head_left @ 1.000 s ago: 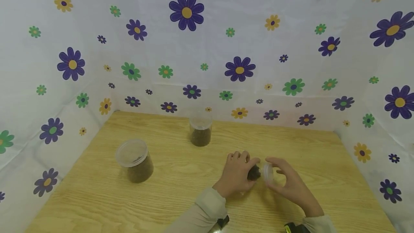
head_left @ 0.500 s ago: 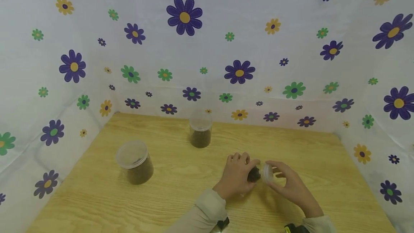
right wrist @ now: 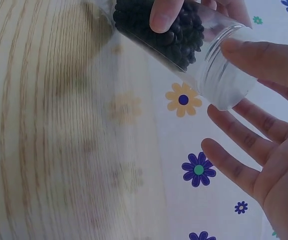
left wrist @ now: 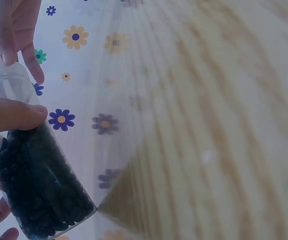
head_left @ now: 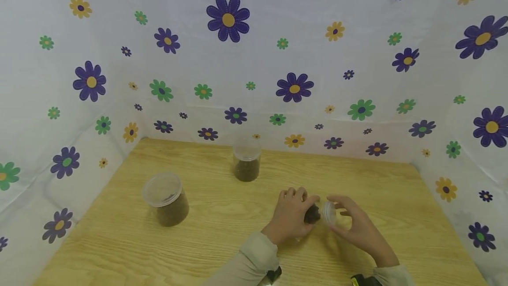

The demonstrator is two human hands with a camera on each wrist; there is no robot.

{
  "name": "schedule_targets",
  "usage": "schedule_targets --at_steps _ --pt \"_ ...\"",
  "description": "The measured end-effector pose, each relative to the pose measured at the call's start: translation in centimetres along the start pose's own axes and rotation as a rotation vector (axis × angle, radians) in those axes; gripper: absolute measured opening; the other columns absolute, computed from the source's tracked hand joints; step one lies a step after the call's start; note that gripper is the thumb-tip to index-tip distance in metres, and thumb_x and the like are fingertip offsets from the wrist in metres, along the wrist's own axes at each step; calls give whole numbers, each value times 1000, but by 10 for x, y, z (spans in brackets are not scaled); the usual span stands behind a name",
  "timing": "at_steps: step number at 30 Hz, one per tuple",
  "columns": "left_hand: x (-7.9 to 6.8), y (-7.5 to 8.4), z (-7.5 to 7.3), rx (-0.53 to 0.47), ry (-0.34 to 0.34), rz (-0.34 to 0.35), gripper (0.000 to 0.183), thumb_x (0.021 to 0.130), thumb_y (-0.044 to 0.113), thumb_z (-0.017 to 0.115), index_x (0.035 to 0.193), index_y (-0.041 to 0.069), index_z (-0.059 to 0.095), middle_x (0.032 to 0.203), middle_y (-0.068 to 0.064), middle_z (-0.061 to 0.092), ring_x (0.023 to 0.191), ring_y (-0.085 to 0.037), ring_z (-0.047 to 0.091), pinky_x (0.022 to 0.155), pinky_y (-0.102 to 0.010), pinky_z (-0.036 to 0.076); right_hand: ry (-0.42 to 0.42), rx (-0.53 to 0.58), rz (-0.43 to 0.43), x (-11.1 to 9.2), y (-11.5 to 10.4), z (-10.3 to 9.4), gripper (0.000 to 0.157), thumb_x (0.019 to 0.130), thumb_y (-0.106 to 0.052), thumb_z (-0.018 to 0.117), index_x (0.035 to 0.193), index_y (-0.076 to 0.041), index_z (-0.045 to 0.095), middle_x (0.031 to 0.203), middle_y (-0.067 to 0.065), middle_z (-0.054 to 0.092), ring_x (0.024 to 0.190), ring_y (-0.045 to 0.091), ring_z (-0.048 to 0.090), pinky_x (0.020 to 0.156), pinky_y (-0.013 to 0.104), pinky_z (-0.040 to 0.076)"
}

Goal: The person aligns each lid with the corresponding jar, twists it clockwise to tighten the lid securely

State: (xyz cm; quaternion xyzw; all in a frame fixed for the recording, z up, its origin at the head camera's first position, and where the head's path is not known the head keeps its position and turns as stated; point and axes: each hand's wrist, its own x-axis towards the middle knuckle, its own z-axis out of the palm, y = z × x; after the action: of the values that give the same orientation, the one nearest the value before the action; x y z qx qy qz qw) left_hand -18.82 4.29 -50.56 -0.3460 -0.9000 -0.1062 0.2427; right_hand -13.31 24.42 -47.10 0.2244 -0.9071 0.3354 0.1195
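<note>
My left hand (head_left: 291, 216) grips a clear plastic jar (left wrist: 41, 185), part-filled with small black bean-like pieces (right wrist: 176, 42), with the thumb on one side and fingers round the other. In the right wrist view the jar is tilted. At its mouth end sits a clear ridged screw lid (right wrist: 228, 75), which my right hand (head_left: 360, 232) pinches between thumb and fingers; the other fingers are spread. Whether the lid is tight on the thread cannot be told. In the head view the left hand hides much of the jar.
Two more clear lidded jars with dark contents stand on the wooden table (head_left: 198, 242): a wide jar (head_left: 171, 208) at the left and a narrower jar (head_left: 246, 169) near the back. A white flower-print cloth (head_left: 254, 61) encloses the table's back and sides.
The right fingers shift slightly round the lid, curling and then spreading again. The left hand and the jar stay in place. The other jars have not moved.
</note>
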Motion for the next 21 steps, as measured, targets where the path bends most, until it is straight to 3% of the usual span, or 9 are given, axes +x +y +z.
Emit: schedule_targets --at_steps 9,16,21 --pt "-3 -1 -3 -9 14 7 64 63 51 78 119 33 55 98 5 51 84 -13 49 77 -34 44 35 -32 53 -2 -7 3 57 74 -13 79 125 -8 54 111 1 64 98 10 57 79 38 51" --pt "-6 -1 -3 -4 26 16 65 61 52 79 119 33 55 98 5 51 83 -13 49 76 -34 44 9 -35 161 -3 -9 7 53 76 -14 77 123 -3 54 99 4 67 92 23 62 80 48 50" --pt "-8 -1 -3 10 23 24 65 62 54 78 119 34 55 98 5 51 83 -13 50 77 -34 45 0 -18 159 -6 -10 10 69 74 -17 79 133 -4 45 116 16 62 100 33 61 82 53 50"
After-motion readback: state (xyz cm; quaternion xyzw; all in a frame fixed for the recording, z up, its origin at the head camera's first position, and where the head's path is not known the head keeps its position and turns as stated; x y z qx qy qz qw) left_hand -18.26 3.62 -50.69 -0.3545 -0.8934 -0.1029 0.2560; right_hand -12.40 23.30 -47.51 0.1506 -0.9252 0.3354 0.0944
